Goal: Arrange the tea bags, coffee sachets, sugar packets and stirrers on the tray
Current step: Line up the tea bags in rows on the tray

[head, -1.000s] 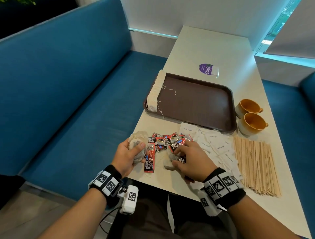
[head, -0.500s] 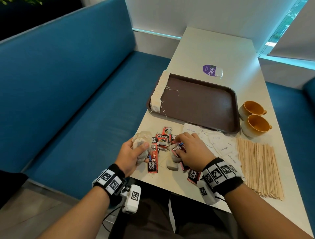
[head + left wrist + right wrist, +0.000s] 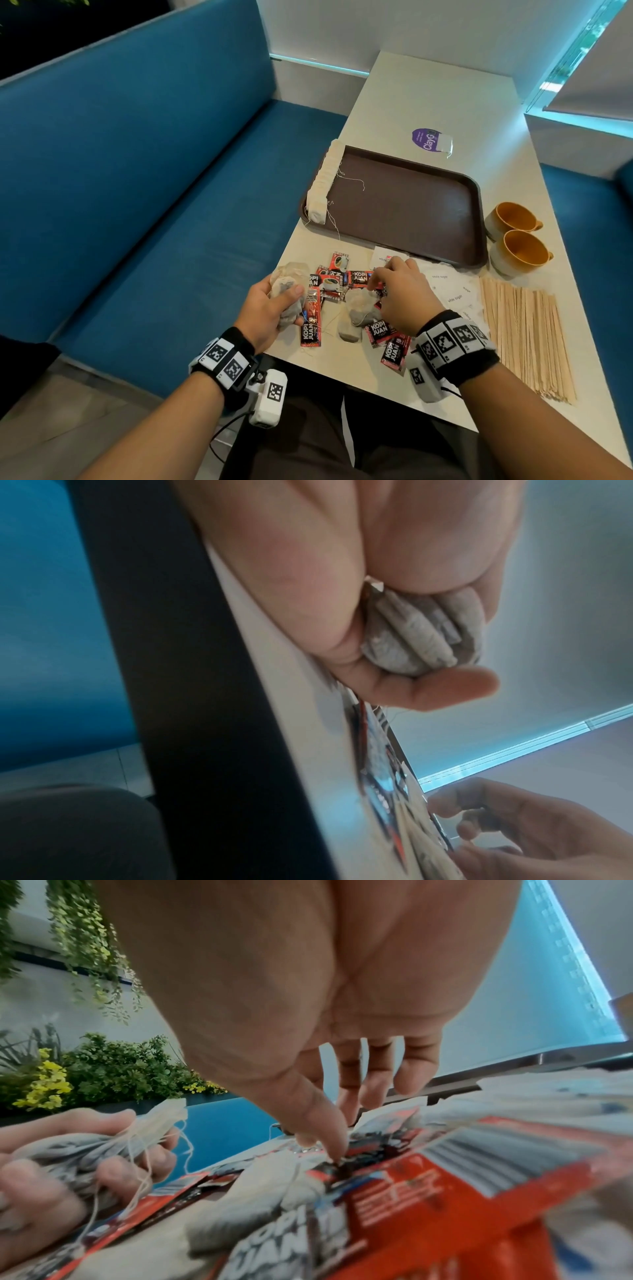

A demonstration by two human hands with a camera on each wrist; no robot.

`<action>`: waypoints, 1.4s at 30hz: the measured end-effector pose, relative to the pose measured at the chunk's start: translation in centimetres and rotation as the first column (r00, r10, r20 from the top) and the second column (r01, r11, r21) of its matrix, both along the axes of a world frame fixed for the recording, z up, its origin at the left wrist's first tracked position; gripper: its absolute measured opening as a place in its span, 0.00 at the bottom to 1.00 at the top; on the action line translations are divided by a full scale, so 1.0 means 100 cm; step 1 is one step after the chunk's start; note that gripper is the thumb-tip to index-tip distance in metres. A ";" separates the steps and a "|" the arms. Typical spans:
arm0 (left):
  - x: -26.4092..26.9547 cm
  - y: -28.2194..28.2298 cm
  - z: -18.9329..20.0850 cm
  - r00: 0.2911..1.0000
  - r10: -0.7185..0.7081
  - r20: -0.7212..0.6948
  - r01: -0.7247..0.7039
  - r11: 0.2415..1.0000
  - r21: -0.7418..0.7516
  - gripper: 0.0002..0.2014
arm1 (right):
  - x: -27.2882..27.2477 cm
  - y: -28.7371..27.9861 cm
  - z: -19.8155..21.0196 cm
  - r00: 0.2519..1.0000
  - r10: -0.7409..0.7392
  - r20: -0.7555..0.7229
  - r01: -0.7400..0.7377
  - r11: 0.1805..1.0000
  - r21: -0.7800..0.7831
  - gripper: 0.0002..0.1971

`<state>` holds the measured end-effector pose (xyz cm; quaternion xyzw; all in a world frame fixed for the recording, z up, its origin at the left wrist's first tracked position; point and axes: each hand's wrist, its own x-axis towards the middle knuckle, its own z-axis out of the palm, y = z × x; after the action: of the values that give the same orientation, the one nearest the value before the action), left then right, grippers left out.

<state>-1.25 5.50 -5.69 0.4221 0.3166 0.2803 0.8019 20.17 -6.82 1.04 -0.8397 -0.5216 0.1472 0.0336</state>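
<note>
Reaching farther into the coffee sachets (image 3: 356, 277), right hand (image 3: 400, 294) now.

tea bags (image 3: 320, 185) on tray (image 3: 411, 205), sachets (image 3: 346, 284) before it, stirrers (image 3: 524, 335) right

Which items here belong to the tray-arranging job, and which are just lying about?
Job: tray; tea bags, with more gripped in the left hand; coffee sachets; sugar packets; stirrers.
Lying about: two cups; purple sticker.
</note>
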 end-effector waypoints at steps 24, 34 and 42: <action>0.002 -0.004 0.009 1.000 -0.014 0.001 0.014 1.000 -0.019 0.15 | -0.005 0.013 0.046 0.803 0.107 -0.587 0.134 0.926 0.353 0.04; -0.001 -0.001 0.007 0.999 0.000 0.042 0.005 0.994 -0.110 0.34 | -0.069 0.060 0.014 0.689 0.123 -0.714 0.060 0.973 0.225 0.03; -0.004 0.003 -0.004 0.981 -0.155 0.116 0.159 0.987 -0.025 0.26 | -0.063 0.062 0.007 0.687 0.060 -0.724 0.199 0.943 0.267 0.07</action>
<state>-1.64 5.81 -6.08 0.4154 0.2407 0.2344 0.8453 13.91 -0.59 1.71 -0.7154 -0.4500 0.3764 0.3796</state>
